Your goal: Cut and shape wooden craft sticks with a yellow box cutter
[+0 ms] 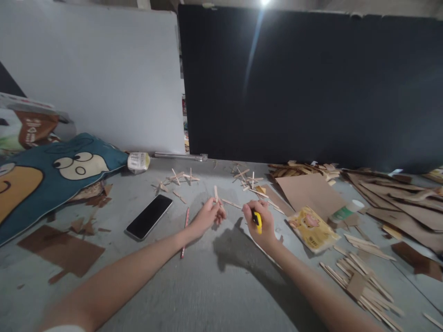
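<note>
In the middle of the grey table, my left hand (209,216) pinches a short wooden craft stick (216,193) that points up and away from me. To its right, my right hand (261,223) is wrapped round a yellow utility knife (257,222); the blade cannot be made out. Another wooden stick (231,203) lies on the table between the two hands. Beside my left wrist is a thin red-and-white patterned strip (185,233), partly covered by the wrist. Beyond the hands lie small crossed stick pieces (190,177) and a second cluster of sticks (247,179).
A black-screened phone (149,216) lies left of my left hand. Further left are brown cardboard scraps (62,249) and a blue cartoon pillow (83,161). At right sit a yellow packet (313,229), a green-and-white bottle (347,211), loose sticks (367,281) and stacked cardboard (398,198).
</note>
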The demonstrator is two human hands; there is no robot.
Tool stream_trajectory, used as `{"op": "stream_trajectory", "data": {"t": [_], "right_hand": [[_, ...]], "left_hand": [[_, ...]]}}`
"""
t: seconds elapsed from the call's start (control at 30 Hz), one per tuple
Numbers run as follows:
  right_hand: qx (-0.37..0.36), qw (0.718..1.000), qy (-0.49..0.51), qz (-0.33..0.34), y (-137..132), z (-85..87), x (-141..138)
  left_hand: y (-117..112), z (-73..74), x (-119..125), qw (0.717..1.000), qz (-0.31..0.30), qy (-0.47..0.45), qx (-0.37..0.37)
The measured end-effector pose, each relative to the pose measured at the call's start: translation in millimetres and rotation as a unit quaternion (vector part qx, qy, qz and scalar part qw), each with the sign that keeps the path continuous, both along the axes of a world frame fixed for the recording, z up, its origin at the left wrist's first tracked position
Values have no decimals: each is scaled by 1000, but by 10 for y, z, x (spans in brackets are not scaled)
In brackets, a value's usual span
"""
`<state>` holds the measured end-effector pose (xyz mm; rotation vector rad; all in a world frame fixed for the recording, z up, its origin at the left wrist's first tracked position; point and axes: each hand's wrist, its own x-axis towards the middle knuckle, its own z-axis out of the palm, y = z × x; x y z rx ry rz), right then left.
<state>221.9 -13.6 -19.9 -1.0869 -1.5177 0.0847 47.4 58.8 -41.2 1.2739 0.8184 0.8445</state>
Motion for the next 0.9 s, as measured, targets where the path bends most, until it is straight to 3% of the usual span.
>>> {"op": "stream_trajectory", "data": {"t": [0.1, 0.2, 0.4, 0.57, 0.73, 0.9], "right_hand": [[29, 998, 36, 36, 31, -9, -41], [29, 996, 81, 37, 41, -142, -37], [-89, 978, 181, 61, 21, -365, 37], [-116, 970, 177, 122, -54, -270, -31], [-109, 982, 134, 71, -85, -218, -94], [-84, 988, 78, 106, -95, -173, -95]], "left_hand": [[-33, -32, -32, 1000, -22, -14, 5], [-42, -31, -45, 999, -39, -24, 4], [-36, 23, -59, 999, -32, -13, -5], [-72, 47, -57, 999, 9, 0, 45], [-120, 83, -60, 998, 9, -25, 57], [-152, 90, -56, 998, 19, -39, 51]]}}
